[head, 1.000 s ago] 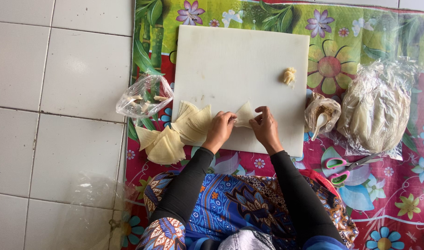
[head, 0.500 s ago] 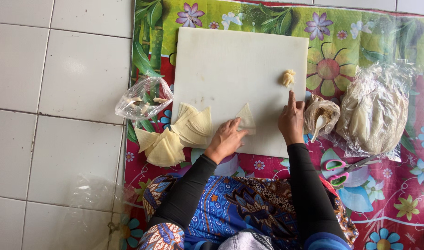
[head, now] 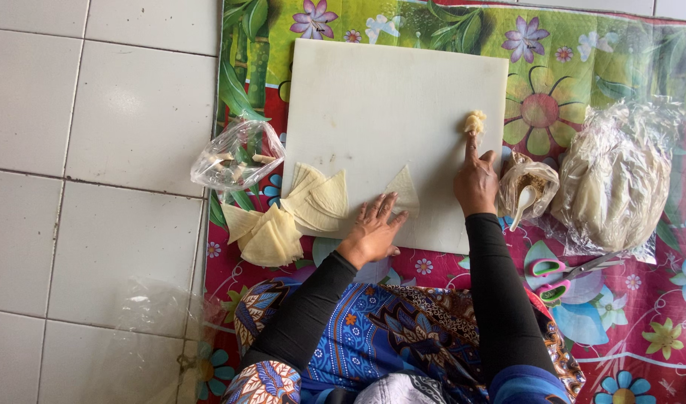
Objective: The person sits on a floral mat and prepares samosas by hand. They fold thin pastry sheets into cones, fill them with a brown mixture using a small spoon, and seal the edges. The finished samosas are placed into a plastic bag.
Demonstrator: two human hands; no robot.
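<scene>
A white cutting board (head: 373,112) lies on a flowered mat. My left hand (head: 373,230) rests flat on the board's near edge, fingertips pressing the corner of a pale triangular wrapper (head: 404,188). My right hand (head: 475,179) reaches up the board's right side, its index finger touching a small yellowish lump of paste (head: 474,122). A pile of folded triangular wrappers (head: 298,213) sits left of my left hand, partly off the board.
A clear bag of scraps (head: 236,155) lies at the board's left. Right of the board are a small bag of filling with a white spoon (head: 528,193), a large bag of wrappers (head: 620,179) and pink-handled scissors (head: 563,271). White floor tiles (head: 96,187) lie to the left.
My right hand left the wrapper near my left hand and moved up and right to the paste lump. My left hand stayed holding the wrapper on the board.
</scene>
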